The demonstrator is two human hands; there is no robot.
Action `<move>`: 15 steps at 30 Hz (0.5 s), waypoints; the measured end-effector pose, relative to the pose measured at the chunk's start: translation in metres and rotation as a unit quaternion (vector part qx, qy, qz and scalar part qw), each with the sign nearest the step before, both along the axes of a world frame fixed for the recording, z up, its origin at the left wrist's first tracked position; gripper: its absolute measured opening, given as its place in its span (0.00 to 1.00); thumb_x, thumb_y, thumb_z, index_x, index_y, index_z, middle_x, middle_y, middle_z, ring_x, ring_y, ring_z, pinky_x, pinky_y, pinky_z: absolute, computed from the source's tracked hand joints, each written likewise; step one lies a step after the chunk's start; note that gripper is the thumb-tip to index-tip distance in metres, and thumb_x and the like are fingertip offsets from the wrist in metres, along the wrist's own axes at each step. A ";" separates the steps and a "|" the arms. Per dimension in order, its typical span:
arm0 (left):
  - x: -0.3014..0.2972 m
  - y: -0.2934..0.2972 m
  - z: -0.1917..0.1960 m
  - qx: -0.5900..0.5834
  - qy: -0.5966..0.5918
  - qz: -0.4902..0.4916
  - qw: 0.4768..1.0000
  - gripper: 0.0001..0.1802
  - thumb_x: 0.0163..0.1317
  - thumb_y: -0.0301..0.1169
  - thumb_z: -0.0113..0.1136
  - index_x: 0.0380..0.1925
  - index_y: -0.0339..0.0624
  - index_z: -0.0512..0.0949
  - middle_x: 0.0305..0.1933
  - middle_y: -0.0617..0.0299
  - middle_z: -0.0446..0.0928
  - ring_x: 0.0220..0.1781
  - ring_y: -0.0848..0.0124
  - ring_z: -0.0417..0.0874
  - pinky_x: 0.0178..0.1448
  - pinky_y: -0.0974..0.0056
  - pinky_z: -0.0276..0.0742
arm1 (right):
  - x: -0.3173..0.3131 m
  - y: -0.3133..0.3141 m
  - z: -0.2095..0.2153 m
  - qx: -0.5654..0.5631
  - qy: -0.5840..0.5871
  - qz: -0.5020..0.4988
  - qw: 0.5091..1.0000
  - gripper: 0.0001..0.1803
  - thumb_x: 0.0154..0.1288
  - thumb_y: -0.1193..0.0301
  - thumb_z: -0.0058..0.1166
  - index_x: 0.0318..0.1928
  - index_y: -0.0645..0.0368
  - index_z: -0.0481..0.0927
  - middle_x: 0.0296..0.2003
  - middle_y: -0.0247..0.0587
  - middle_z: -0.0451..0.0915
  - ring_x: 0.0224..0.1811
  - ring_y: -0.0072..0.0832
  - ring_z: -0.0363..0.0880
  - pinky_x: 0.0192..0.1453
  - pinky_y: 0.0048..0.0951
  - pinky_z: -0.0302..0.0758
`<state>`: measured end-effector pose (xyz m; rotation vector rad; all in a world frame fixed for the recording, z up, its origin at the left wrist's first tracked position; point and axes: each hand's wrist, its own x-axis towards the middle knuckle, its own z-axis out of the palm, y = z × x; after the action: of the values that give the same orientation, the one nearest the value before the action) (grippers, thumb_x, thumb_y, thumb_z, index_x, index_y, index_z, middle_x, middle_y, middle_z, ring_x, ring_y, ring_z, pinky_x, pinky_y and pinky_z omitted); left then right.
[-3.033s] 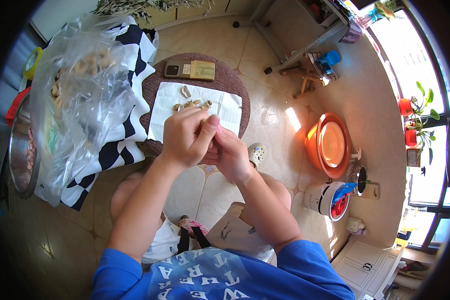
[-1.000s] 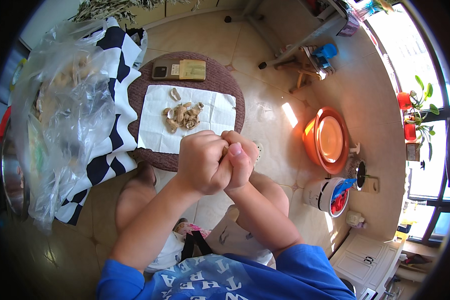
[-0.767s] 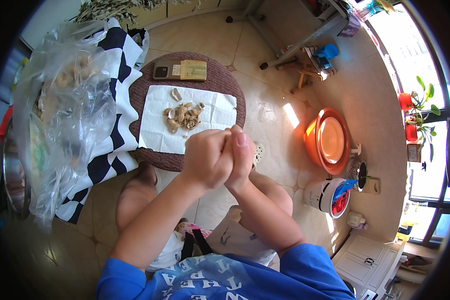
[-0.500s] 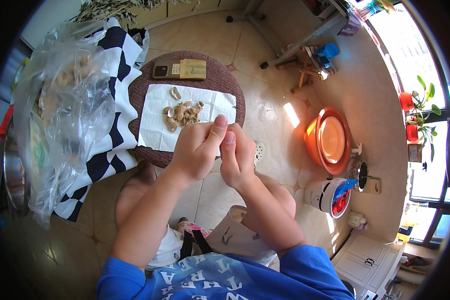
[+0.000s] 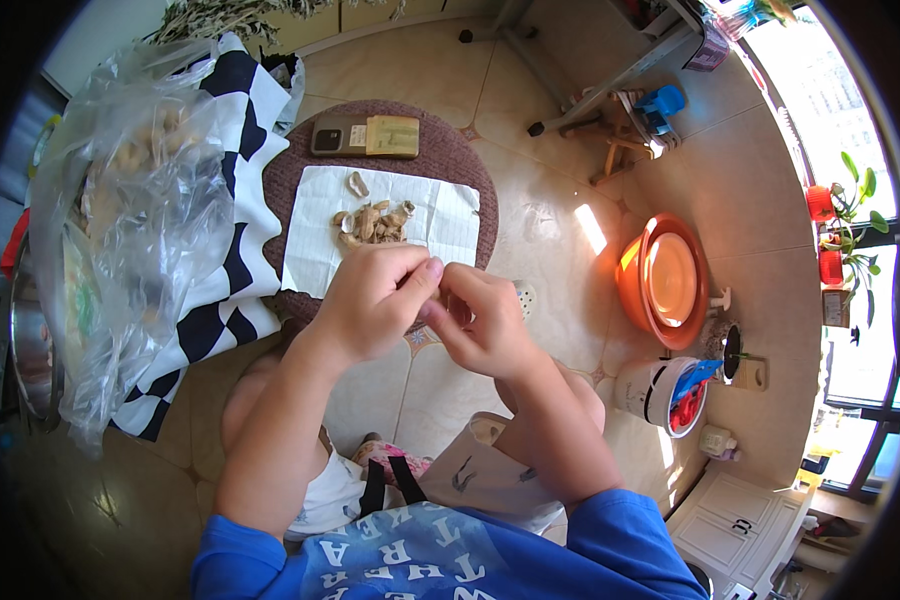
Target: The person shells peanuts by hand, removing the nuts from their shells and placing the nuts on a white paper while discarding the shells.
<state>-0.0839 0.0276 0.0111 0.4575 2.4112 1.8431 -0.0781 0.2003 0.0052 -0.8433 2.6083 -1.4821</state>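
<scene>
My left hand [image 5: 375, 298] and my right hand [image 5: 483, 318] meet in front of me, fingers curled in and thumbs almost touching. Whatever they pinch between them is too small and hidden to name. Just beyond my left hand, a heap of peanut shells [image 5: 378, 222] lies on a white paper sheet [image 5: 310, 230], with one loose piece of shell [image 5: 357, 183] above it. The paper rests on a round stool with a brown textured cover [image 5: 460, 165].
A phone [image 5: 338, 135] lies at the stool's far edge. Left are a clear plastic bag [image 5: 160, 230] with tan contents and a black-and-white checkered cloth [image 5: 232, 330]. Orange basins [image 5: 630, 265] and a white bucket [image 5: 638, 388] stand on the floor at right.
My hands have turned and drawn slightly nearer to me, with the thumbs lower and the fingers bent further. The shell heap and paper look unchanged.
</scene>
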 end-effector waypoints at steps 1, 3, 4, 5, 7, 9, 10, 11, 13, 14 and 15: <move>0.001 -0.001 0.000 -0.015 0.003 -0.006 1.000 0.20 0.67 0.36 0.50 0.19 0.34 0.72 0.20 0.49 0.74 0.22 0.56 0.75 0.29 0.56 0.67 | 0.000 0.000 -0.001 0.020 0.000 0.025 0.999 0.08 0.58 0.71 0.61 0.32 0.62 0.76 0.22 0.41 0.76 0.18 0.33 0.74 0.24 0.32 0.71; 0.003 0.002 0.001 -0.043 0.005 -0.006 0.999 0.20 0.67 0.36 0.50 0.19 0.34 0.73 0.21 0.49 0.74 0.23 0.55 0.76 0.29 0.55 0.68 | 0.001 0.000 -0.005 0.022 -0.003 0.030 0.999 0.07 0.56 0.72 0.61 0.31 0.62 0.77 0.23 0.42 0.77 0.20 0.35 0.76 0.24 0.32 0.72; 0.004 0.002 0.002 -0.058 0.006 -0.006 0.998 0.20 0.67 0.36 0.51 0.19 0.34 0.73 0.21 0.49 0.74 0.23 0.54 0.76 0.29 0.55 0.68 | 0.002 0.000 -0.006 0.022 -0.005 0.033 0.999 0.06 0.55 0.73 0.61 0.31 0.62 0.78 0.23 0.42 0.77 0.20 0.35 0.77 0.25 0.32 0.72; 0.004 0.002 0.004 -0.085 -0.007 0.005 0.996 0.25 0.66 0.46 0.54 0.19 0.36 0.73 0.20 0.51 0.74 0.23 0.54 0.77 0.29 0.54 0.70 | 0.002 0.000 -0.006 0.014 -0.014 0.024 1.000 0.06 0.55 0.73 0.61 0.31 0.62 0.79 0.23 0.42 0.78 0.21 0.36 0.77 0.25 0.32 0.73; 0.003 -0.002 0.007 -0.157 0.023 0.010 0.987 0.29 0.62 0.55 0.57 0.19 0.38 0.72 0.20 0.52 0.75 0.24 0.54 0.78 0.30 0.55 0.71 | 0.002 0.000 -0.006 -0.003 -0.034 0.006 0.999 0.05 0.54 0.74 0.61 0.31 0.61 0.80 0.23 0.42 0.78 0.21 0.36 0.77 0.25 0.32 0.73; 0.003 -0.004 0.007 -0.182 0.045 0.007 0.982 0.34 0.57 0.63 0.58 0.20 0.39 0.72 0.20 0.53 0.74 0.24 0.55 0.78 0.30 0.56 0.71 | -0.001 0.000 -0.006 -0.019 -0.011 0.006 1.000 0.06 0.54 0.73 0.62 0.31 0.62 0.80 0.22 0.43 0.78 0.22 0.37 0.77 0.25 0.33 0.73; 0.004 -0.004 0.004 -0.170 0.050 0.000 0.984 0.36 0.54 0.66 0.58 0.21 0.39 0.72 0.20 0.54 0.73 0.24 0.56 0.77 0.30 0.57 0.70 | -0.002 0.000 -0.006 -0.027 0.000 0.006 1.000 0.06 0.53 0.73 0.62 0.31 0.62 0.81 0.22 0.43 0.77 0.22 0.38 0.77 0.26 0.33 0.73; 0.005 -0.004 0.000 -0.157 0.054 -0.006 0.986 0.38 0.51 0.70 0.58 0.22 0.39 0.71 0.21 0.55 0.73 0.24 0.57 0.76 0.30 0.58 0.69 | -0.002 -0.001 -0.004 -0.033 0.000 0.022 0.999 0.06 0.53 0.73 0.62 0.30 0.63 0.80 0.21 0.44 0.77 0.22 0.38 0.77 0.26 0.33 0.72; 0.005 -0.008 -0.001 -0.185 0.038 -0.053 0.980 0.39 0.50 0.70 0.59 0.21 0.39 0.71 0.20 0.54 0.72 0.24 0.55 0.77 0.30 0.58 0.69 | -0.003 -0.002 0.003 -0.045 -0.001 0.054 0.997 0.07 0.53 0.73 0.62 0.28 0.64 0.79 0.21 0.45 0.76 0.21 0.38 0.76 0.26 0.34 0.72; 0.006 -0.008 -0.001 -0.201 0.030 -0.078 0.976 0.39 0.50 0.70 0.59 0.20 0.38 0.70 0.20 0.54 0.72 0.24 0.55 0.77 0.30 0.57 0.69 | -0.003 -0.002 0.002 -0.054 -0.010 0.068 0.996 0.07 0.54 0.73 0.62 0.27 0.64 0.79 0.20 0.45 0.75 0.21 0.38 0.75 0.26 0.34 0.71; 0.006 -0.009 -0.003 -0.182 0.036 -0.091 0.978 0.39 0.50 0.70 0.59 0.19 0.38 0.70 0.19 0.54 0.72 0.23 0.55 0.76 0.29 0.58 0.69 | -0.003 -0.002 0.001 -0.062 -0.020 0.081 0.995 0.08 0.54 0.73 0.62 0.26 0.65 0.79 0.20 0.45 0.75 0.20 0.37 0.74 0.26 0.34 0.71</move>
<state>-0.0781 0.0187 0.0083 0.6898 2.5745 1.2950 -0.0807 0.1983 0.0067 -0.9997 2.3766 -1.6103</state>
